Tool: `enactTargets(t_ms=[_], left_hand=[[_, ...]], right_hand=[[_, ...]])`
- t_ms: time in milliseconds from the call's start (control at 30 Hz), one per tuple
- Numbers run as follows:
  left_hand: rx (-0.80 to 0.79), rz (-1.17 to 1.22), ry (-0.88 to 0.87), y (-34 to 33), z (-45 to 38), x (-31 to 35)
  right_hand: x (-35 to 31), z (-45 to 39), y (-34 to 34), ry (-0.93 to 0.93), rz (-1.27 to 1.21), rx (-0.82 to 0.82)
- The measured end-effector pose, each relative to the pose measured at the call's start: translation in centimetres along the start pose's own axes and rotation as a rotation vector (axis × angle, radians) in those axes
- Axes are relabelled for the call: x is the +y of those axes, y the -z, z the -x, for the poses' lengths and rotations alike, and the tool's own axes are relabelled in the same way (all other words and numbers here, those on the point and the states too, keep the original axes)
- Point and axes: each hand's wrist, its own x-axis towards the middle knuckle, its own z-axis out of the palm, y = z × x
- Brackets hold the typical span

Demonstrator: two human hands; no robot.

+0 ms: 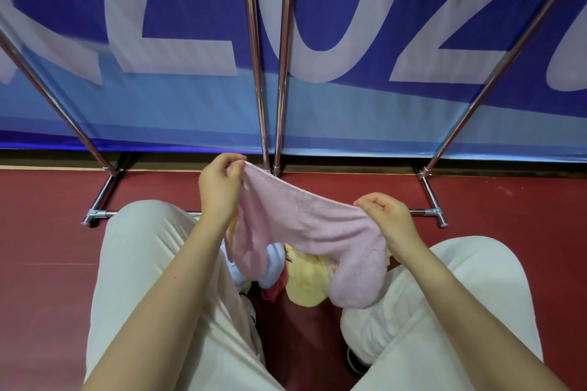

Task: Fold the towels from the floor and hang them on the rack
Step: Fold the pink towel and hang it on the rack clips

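The pink towel point(305, 225) hangs between both hands, its long axis running from 10 to 4 o'clock. The left hand point(219, 187) pinches the far corner, the right hand point(386, 216) the near one; the rack point(268, 79) stands at 12 o'clock.

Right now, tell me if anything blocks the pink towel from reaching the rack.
Nothing visible does. The left hand and right hand pinch the pink towel just in front of the rack; the other towels lie below it on the floor.
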Motion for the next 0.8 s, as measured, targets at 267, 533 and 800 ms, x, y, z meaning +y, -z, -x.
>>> enactTargets(t_ms=[267, 533, 800], left_hand=[[0.092, 0.098, 0.077, 0.0, -0.7, 0.9], [0.028, 0.161, 0.206, -0.9, -0.3, 0.2], [-0.239, 0.185, 0.11, -4.8, 2.9, 1.3]], right_hand=[[0.8, -0.3, 0.3, 0.124, 0.463, -0.229], [0.8, -0.3, 0.3, 0.142, 0.278, -0.089], [-0.2, -0.5, -1.5, 0.285, 0.333, 0.032]])
